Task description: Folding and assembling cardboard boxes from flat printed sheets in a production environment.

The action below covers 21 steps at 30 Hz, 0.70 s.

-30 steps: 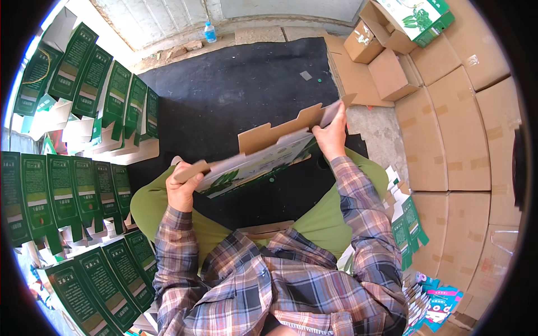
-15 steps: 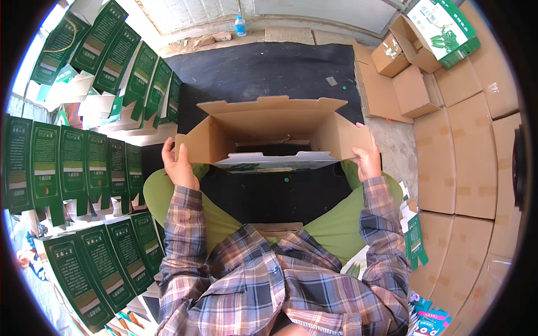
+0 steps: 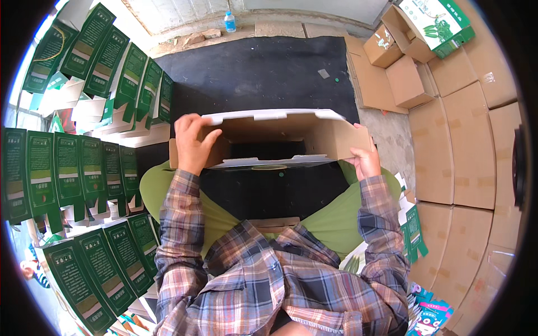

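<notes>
Holding an opened brown carton (image 3: pixel 280 140) above the lap, the person sat on the floor with knees in green trousers spread to either side. The left hand (image 3: pixel 192 143) gripped the carton's left end, its fingers (image 3: pixel 188 120) curled over the top edge and the thumb pressed against the inner wall. The right hand (image 3: pixel 365 161) clasped the right side flap from below; whether those fingers were spread or together could not be told, as the flap hid most of them. Beyond the fingers lay a black mat (image 3: pixel 263 73) on a pale concrete floor (image 3: pixel 386 134), with a small water bottle (image 3: pixel 230 22) standing at the far edge near the wall. Left of the left fingers, rows of flat green cartons (image 3: pixel 67 168) leaned in overlapping stacks. Right of the right fingers, plain brown boxes (image 3: pixel 471 151) were stacked close together, with a few open ones (image 3: pixel 392 45) farther off and a green-and-white printed box (image 3: pixel 437 22) on top.
</notes>
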Motion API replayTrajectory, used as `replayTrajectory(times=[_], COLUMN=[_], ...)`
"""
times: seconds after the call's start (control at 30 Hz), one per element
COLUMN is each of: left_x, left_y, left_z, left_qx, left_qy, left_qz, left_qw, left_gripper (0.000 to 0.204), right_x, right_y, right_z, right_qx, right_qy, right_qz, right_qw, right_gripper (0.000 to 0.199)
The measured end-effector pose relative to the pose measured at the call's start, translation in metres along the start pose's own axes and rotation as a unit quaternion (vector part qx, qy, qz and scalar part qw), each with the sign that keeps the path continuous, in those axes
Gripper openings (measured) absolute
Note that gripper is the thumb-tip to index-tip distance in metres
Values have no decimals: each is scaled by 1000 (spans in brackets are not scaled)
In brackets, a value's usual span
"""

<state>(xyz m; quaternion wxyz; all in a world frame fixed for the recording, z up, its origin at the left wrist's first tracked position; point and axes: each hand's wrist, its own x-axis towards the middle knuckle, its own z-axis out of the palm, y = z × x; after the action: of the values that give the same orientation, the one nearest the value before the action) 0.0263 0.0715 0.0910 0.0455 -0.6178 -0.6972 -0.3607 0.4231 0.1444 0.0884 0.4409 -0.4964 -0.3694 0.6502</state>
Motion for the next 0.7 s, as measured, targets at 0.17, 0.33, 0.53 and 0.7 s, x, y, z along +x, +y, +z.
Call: replayTrajectory(times=[0.17, 0.33, 0.53, 0.7], left_x=[-19, -25, -22, -37], left_y=[-6, -7, 8, 17], left_z=[-2, -4, -14, -47], left_qx=[-51, 19, 42, -39], left_qy=[-246, -338, -216, 140], left_qz=[62, 78, 145, -30], left_qw=[966, 938, 965, 989], left_gripper=[53, 84, 75, 71], right_x=[5, 1, 18, 21], right_y=[5, 6, 26, 23], right_z=[4, 25, 26, 21], right_qx=[-23, -211, -554, -592], right_qy=[9, -173, -198, -201], right_qz=[-18, -142, -151, -143], right_qw=[1000, 952, 794, 767], right_gripper=[60, 77, 66, 64])
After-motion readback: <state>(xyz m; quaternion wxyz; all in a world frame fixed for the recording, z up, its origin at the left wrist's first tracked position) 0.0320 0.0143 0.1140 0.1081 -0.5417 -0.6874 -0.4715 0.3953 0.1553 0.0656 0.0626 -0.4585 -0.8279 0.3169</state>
